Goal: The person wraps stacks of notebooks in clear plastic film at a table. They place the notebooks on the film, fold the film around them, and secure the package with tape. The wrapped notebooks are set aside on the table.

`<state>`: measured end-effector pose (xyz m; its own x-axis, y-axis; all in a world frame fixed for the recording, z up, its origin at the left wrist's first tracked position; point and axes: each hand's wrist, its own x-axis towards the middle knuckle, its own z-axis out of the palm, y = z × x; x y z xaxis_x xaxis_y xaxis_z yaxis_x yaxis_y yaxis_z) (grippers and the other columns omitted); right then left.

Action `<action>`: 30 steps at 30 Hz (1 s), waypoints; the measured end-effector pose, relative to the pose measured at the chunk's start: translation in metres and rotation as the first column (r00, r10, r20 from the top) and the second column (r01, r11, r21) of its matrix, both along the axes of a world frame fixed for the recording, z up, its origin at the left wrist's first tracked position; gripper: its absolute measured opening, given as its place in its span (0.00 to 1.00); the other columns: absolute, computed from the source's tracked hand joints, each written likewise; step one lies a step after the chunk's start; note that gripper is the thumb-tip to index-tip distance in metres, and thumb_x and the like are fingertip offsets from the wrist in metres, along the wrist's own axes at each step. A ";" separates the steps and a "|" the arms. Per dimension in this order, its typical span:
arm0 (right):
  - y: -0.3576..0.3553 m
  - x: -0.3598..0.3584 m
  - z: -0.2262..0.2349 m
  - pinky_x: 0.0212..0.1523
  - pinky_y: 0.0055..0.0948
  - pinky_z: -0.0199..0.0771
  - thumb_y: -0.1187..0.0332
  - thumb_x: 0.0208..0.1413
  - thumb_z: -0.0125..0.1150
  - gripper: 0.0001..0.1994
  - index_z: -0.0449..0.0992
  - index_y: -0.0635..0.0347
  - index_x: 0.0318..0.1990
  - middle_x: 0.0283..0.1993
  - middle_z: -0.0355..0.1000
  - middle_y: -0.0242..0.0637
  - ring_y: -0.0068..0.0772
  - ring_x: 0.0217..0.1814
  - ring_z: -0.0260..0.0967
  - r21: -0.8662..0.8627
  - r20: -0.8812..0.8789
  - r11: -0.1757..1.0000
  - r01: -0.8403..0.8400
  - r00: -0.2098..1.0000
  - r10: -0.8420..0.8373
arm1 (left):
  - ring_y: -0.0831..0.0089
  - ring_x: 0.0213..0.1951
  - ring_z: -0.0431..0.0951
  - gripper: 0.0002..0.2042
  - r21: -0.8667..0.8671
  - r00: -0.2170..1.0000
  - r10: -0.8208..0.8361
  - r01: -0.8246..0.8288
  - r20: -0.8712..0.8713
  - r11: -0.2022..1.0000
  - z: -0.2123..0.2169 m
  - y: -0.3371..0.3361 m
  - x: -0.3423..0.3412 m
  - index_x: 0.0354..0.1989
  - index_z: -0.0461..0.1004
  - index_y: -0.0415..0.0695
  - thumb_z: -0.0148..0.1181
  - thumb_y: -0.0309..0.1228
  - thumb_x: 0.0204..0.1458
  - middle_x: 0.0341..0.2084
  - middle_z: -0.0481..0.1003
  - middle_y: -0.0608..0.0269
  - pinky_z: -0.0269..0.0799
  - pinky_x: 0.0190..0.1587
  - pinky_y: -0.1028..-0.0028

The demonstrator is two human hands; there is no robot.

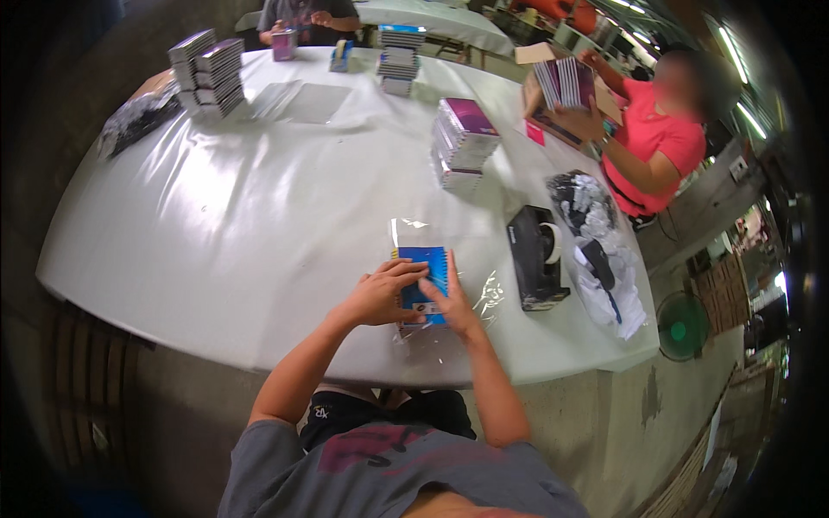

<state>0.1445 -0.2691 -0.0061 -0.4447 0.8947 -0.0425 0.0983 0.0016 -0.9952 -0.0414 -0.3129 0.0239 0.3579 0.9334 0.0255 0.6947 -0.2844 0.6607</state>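
A small stack of blue spiral notebooks (426, 263) lies inside a clear plastic bag (414, 233) near the front edge of the white table (242, 224). My left hand (380, 293) rests on top of the notebooks, fingers curled over them. My right hand (451, 302) presses on the right side of the same stack and the bag's loose film. Both hands hold the bagged notebooks down against the table.
A black tape dispenser (537, 257) stands just right of my hands, beside a bag of scraps (600, 250). Notebook stacks (465, 142) (209, 73) (399, 59) sit farther back. A person in a red shirt (656, 147) holds notebooks at the right; another person (306, 19) works at the far edge.
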 end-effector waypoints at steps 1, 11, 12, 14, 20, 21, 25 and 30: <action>0.000 0.000 -0.003 0.64 0.32 0.53 0.64 0.54 0.60 0.46 0.29 0.64 0.68 0.67 0.47 0.52 0.40 0.67 0.51 0.058 0.055 0.998 -0.009 0.998 0.005 | 0.60 0.65 0.53 0.36 0.025 1.000 -0.010 0.010 0.004 1.000 -0.004 0.001 -0.003 0.61 0.63 0.54 0.66 0.48 0.41 0.63 0.58 0.70 0.54 0.61 0.56; 0.003 0.006 -0.022 0.65 0.36 0.51 0.64 0.54 0.61 0.46 0.30 0.62 0.68 0.68 0.44 0.55 0.47 0.70 0.45 0.105 0.118 0.994 -0.004 0.993 -0.009 | 0.72 0.62 0.58 0.28 0.023 0.991 0.056 -0.053 -0.121 0.998 0.011 0.005 0.005 0.56 0.69 0.55 0.64 0.45 0.43 0.58 0.64 0.75 0.55 0.56 0.58; 0.003 0.007 -0.022 0.66 0.37 0.50 0.62 0.54 0.60 0.46 0.30 0.61 0.68 0.68 0.44 0.55 0.47 0.70 0.43 0.132 0.130 0.991 0.003 0.991 -0.020 | 0.72 0.62 0.58 0.28 -0.006 0.990 0.051 -0.052 -0.133 0.999 0.013 0.005 0.006 0.56 0.69 0.55 0.64 0.45 0.43 0.58 0.63 0.75 0.55 0.56 0.57; 0.003 0.011 -0.021 0.66 0.38 0.49 0.58 0.55 0.58 0.44 0.33 0.61 0.69 0.69 0.44 0.54 0.49 0.71 0.41 0.207 0.252 0.978 0.031 0.964 -0.083 | 0.71 0.63 0.57 0.28 -0.056 0.986 0.052 -0.061 -0.158 0.997 0.025 0.004 0.008 0.56 0.69 0.54 0.65 0.44 0.43 0.59 0.62 0.75 0.54 0.57 0.56; -0.020 0.063 -0.006 0.62 0.42 0.55 0.50 0.52 0.58 0.41 0.46 0.59 0.67 0.68 0.47 0.54 0.52 0.68 0.47 0.488 0.738 0.858 0.159 0.450 -0.503 | 0.72 0.62 0.58 0.30 -0.106 0.980 0.042 -0.063 -0.192 0.992 0.026 0.005 0.010 0.57 0.67 0.55 0.66 0.43 0.42 0.60 0.61 0.76 0.55 0.57 0.55; -0.023 0.066 -0.005 0.60 0.42 0.57 0.50 0.50 0.61 0.41 0.48 0.59 0.66 0.67 0.48 0.53 0.52 0.67 0.49 0.461 0.783 0.873 0.163 0.388 -0.486 | 0.72 0.62 0.58 0.30 -0.103 0.977 0.047 -0.069 -0.207 0.992 0.026 0.006 0.010 0.56 0.67 0.54 0.66 0.43 0.41 0.59 0.61 0.76 0.56 0.56 0.55; -0.029 0.069 -0.004 0.51 0.41 0.66 0.56 0.44 0.68 0.40 0.55 0.60 0.64 0.59 0.62 0.51 0.50 0.59 0.61 0.474 0.712 0.823 0.314 0.413 -0.568 | 0.71 0.61 0.59 0.29 -0.098 0.967 0.041 -0.068 -0.251 0.993 0.032 0.010 0.013 0.55 0.67 0.54 0.66 0.43 0.41 0.57 0.63 0.76 0.59 0.54 0.54; -0.006 0.089 -0.018 0.39 0.32 0.70 0.68 0.46 0.66 0.28 0.66 0.63 0.56 0.36 0.74 0.41 0.37 0.34 0.71 0.041 0.357 0.907 0.419 0.842 -0.405 | 0.69 0.59 0.61 0.32 -0.087 0.956 0.032 -0.059 -0.292 0.994 0.036 0.013 0.018 0.56 0.65 0.55 0.67 0.41 0.39 0.55 0.65 0.75 0.63 0.51 0.53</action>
<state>0.2340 -0.2753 -0.0236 0.0146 0.9868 -0.1615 0.4225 -0.1525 -0.8934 -0.0232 -0.3004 0.0599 0.2940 0.9422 -0.1609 0.8708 -0.1946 0.4515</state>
